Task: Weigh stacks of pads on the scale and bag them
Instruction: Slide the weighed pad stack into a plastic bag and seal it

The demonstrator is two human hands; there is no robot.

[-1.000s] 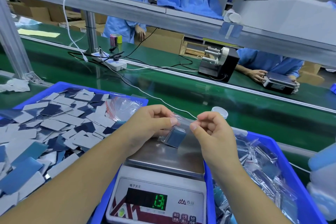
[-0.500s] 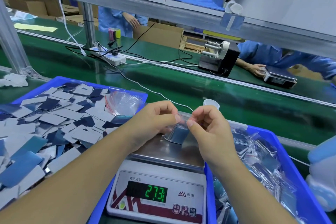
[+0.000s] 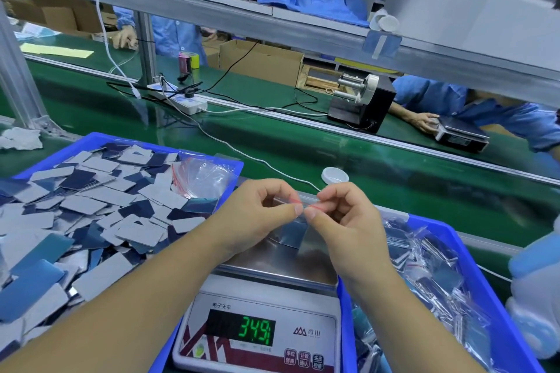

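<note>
In the head view, the left hand [image 3: 257, 215] and right hand [image 3: 345, 218] meet thumb to thumb above the scale [image 3: 272, 263], each pinching the red-striped mouth of a small clear bag [image 3: 298, 228], probably to press its zip closed. The bag hangs down to the scale's steel plate, holding a blue-grey stack of pads [image 3: 292, 233]
</note>
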